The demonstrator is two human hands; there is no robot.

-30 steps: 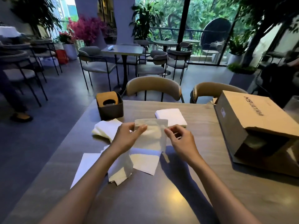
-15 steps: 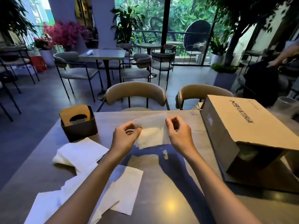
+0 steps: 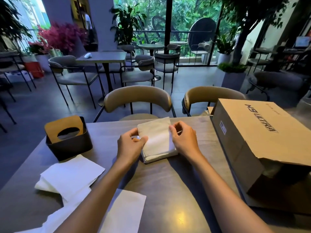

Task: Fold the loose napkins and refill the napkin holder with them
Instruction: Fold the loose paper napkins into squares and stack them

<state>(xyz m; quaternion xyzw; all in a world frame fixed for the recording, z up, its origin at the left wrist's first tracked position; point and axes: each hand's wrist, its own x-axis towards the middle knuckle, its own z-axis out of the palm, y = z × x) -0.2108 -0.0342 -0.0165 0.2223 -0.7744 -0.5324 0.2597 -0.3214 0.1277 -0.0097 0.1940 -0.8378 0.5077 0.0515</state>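
Now both forearms reach forward from the bottom edge and meet over the middle of the counter (image 3: 168, 190). The left hand (image 3: 130, 145) is turned thumb-up, its thumb and curled fingers pinching the left edge of a folded napkin (image 3: 155, 135). The right hand (image 3: 183, 140) mirrors it on the right edge, fingers bent inward and pinching the paper near its top corner. Held between them, the napkin's far edge tilts up, while its lower part comes down onto a small stack of folded napkins (image 3: 159, 154) lying on the counter just under the hands.

Left of the hands stands the dark napkin holder (image 3: 69, 142), upright, with a tan insert showing an oval cut-out. Near the left forearm, loose napkins (image 3: 72, 177) lie spread and overlapping, and one more sheet (image 3: 124, 211) lies flat between the two forearms. A cardboard box (image 3: 255, 142) lies on its side along the counter's right edge.
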